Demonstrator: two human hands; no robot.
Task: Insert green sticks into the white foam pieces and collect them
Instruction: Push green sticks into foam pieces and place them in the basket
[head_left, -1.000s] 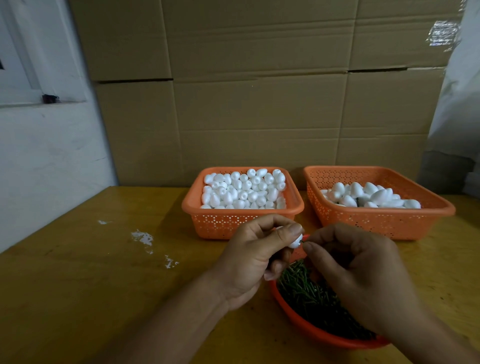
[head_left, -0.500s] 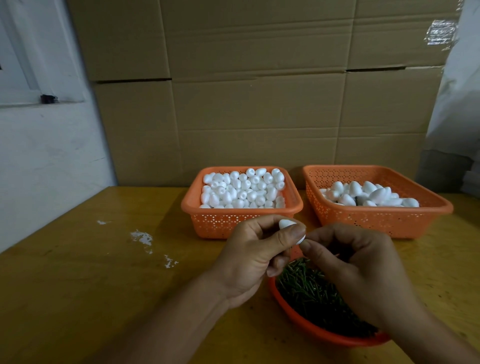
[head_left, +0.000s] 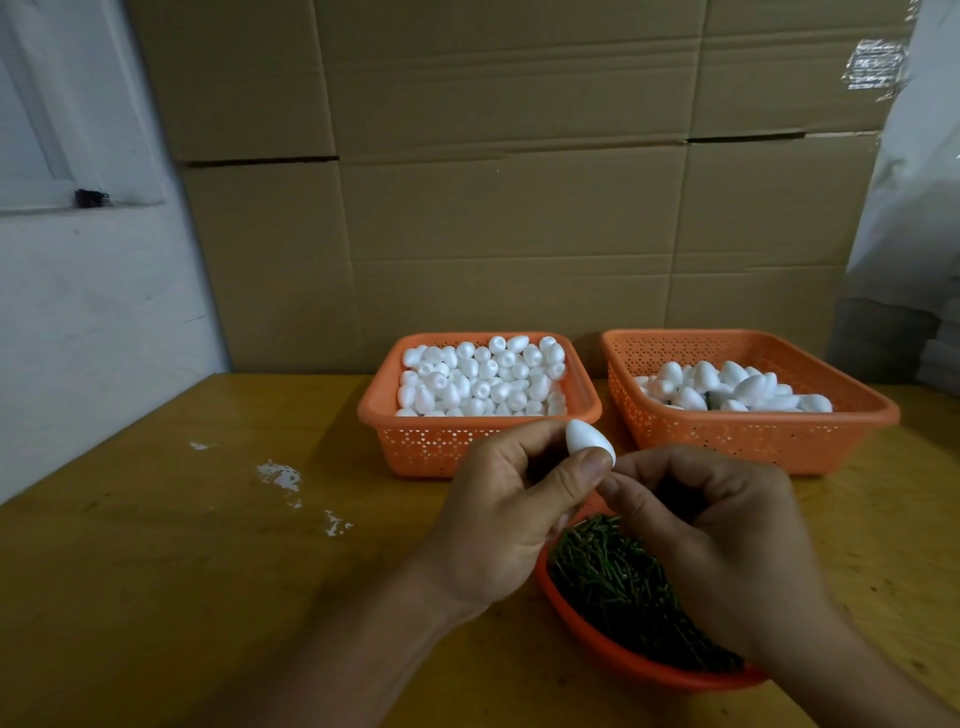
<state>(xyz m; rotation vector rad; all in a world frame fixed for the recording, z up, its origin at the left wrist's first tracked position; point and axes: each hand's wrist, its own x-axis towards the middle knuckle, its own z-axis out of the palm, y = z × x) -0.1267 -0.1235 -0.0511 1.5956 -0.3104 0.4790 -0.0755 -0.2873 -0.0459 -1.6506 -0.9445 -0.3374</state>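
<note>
Presently, findings by item:
Left hand (head_left: 511, 512): thumb and curled fingers pinch one white foam piece (head_left: 586, 439), held just above the green sticks, at about 6 o'clock from the left basket.
Right hand (head_left: 711, 530): fingers curled inward, thumb tip beside the foam piece's lower end; whether it pinches a stick cannot be told, the fingertips being hidden.
Foam piece: egg-shaped, smooth matt white, narrow end tilted toward 11 o'clock.
Green sticks (head_left: 618, 577): short, thin, dark green, heaped loosely in a round orange bowl (head_left: 613, 649) with a smooth rim, at 6 o'clock on the table, partly under the right hand.
Left basket (head_left: 447, 441): orange plastic, square, perforated walls; filled with small white foam eggs (head_left: 480, 376).
Right basket (head_left: 748, 431): same make, at 3 o'clock from the left one; holds fewer, larger-looking foam pieces (head_left: 737, 387), a dark stub showing among them.
Table (head_left: 182, 571): yellow-brown wood, white scuff marks at 9 o'clock.
Backdrop: corrugated cardboard sheets (head_left: 493, 208), creased.
</note>
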